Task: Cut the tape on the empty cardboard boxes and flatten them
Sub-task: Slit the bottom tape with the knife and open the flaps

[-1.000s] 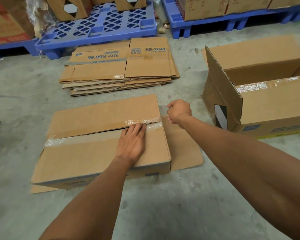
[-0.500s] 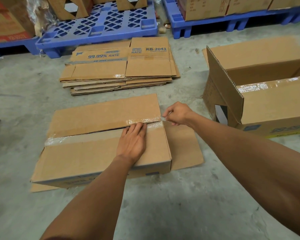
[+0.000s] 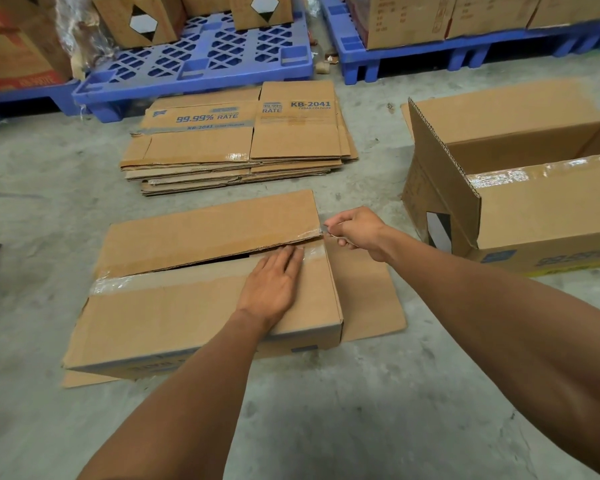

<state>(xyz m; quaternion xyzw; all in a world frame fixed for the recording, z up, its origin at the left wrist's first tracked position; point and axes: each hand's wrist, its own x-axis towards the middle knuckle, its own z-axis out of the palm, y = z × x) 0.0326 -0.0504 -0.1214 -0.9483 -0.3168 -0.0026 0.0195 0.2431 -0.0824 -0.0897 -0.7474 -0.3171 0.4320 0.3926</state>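
A low brown cardboard box [image 3: 174, 313] lies on the concrete floor in front of me, clear tape [image 3: 115, 281] along its top seam. My left hand [image 3: 272, 287] presses flat on the near flap, fingertips at the seam. My right hand [image 3: 355, 232] is closed around a small metal blade whose tip touches the seam's right end. The far flap [image 3: 208, 233] is lifted slightly, leaving a dark gap along the middle of the seam. A side flap [image 3: 364, 299] lies flat on the floor to the right.
A stack of flattened boxes [image 3: 236, 147] lies just beyond. An open box [image 3: 520, 202] with taped flap stands at the right. Blue pallets [image 3: 201, 60] carrying more cartons line the back. Bare concrete floor surrounds me.
My right hand moved down and left from above the box corner to the seam's right end. The far flap has lifted and a gap opened along the seam. The left hand stayed put.
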